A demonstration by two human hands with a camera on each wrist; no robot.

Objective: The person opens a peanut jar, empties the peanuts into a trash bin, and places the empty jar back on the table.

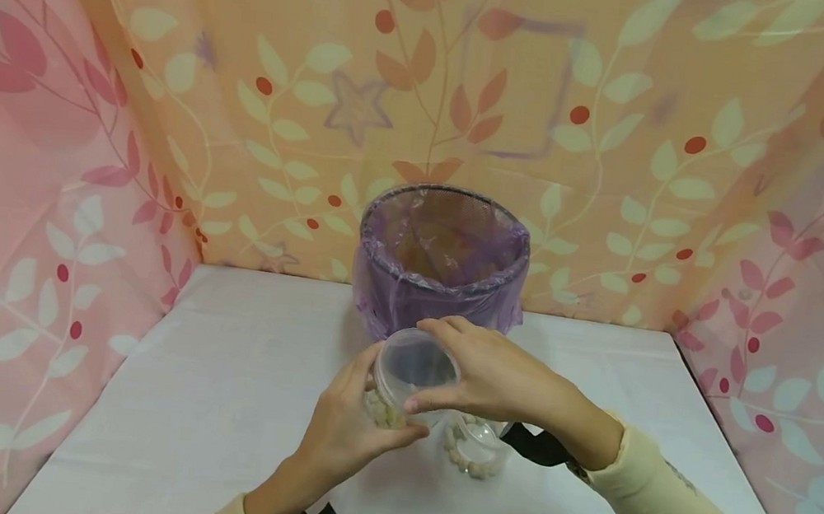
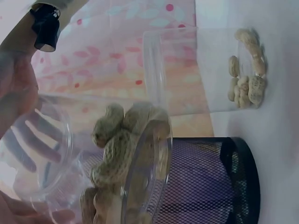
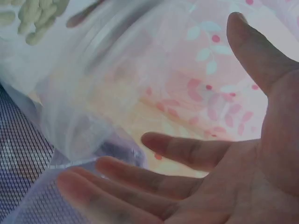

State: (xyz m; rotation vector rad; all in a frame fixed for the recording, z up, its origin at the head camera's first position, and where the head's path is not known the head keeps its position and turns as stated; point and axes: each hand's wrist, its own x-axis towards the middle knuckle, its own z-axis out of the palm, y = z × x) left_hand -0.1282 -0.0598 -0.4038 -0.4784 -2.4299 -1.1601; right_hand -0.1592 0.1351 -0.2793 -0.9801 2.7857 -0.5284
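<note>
left wrist: basket cut off | right wrist: jar blurred

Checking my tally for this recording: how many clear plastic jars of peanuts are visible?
2. The first jar is held in the left hand; the second jar stands on the white tabletop, right of it in the head view. Another could be hidden behind the mesh bin.

Left fingers curled, right fingers spread
</note>
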